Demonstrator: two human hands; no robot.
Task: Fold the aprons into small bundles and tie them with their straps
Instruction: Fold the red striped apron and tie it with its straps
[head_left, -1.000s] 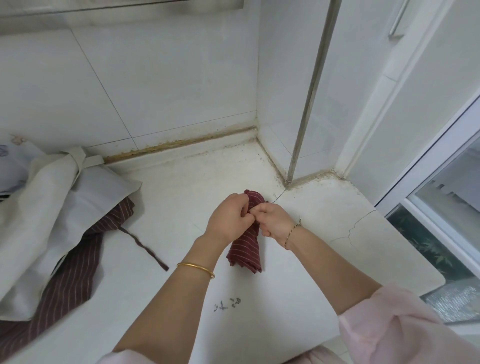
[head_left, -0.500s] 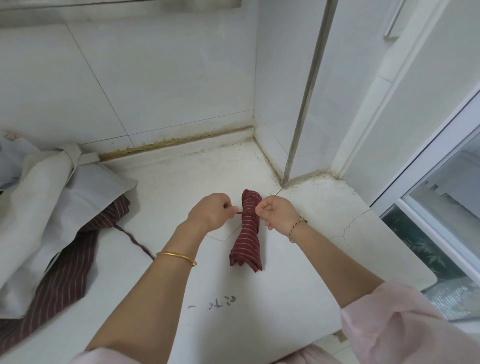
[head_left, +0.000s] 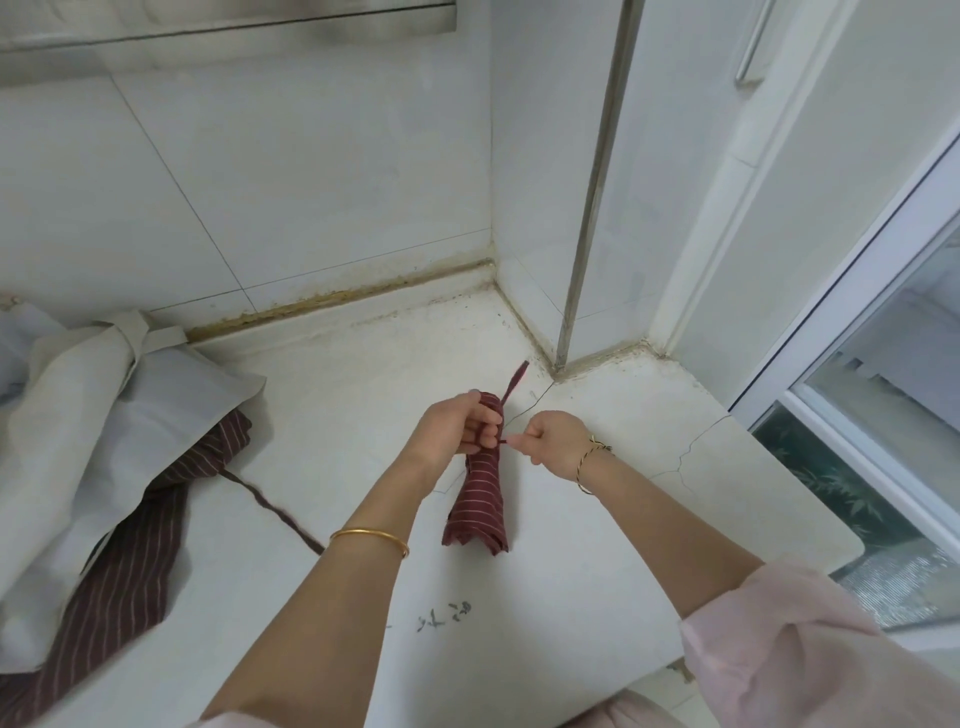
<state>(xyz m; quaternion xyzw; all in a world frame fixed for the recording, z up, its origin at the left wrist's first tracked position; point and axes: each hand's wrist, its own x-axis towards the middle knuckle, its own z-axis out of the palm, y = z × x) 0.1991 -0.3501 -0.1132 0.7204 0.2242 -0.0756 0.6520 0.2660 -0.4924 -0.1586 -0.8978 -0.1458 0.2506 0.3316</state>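
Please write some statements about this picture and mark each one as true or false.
1. The left hand grips the upper part of the red striped bundle. True.
2. The right hand lies flat on the counter. False: it pinches a thin strap beside the bundle.
3. A beige apron lies over a dark striped apron at the left. True.
4. The bundle rests on that pile. False: it lies apart from it, on the counter.

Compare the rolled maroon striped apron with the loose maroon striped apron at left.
The rolled maroon striped apron is a tight bundle; the loose maroon striped apron sprawls unfolded. The rolled one is gripped by the left hand; the loose one lies untouched, partly under a white cloth. Both have thin pale stripes.
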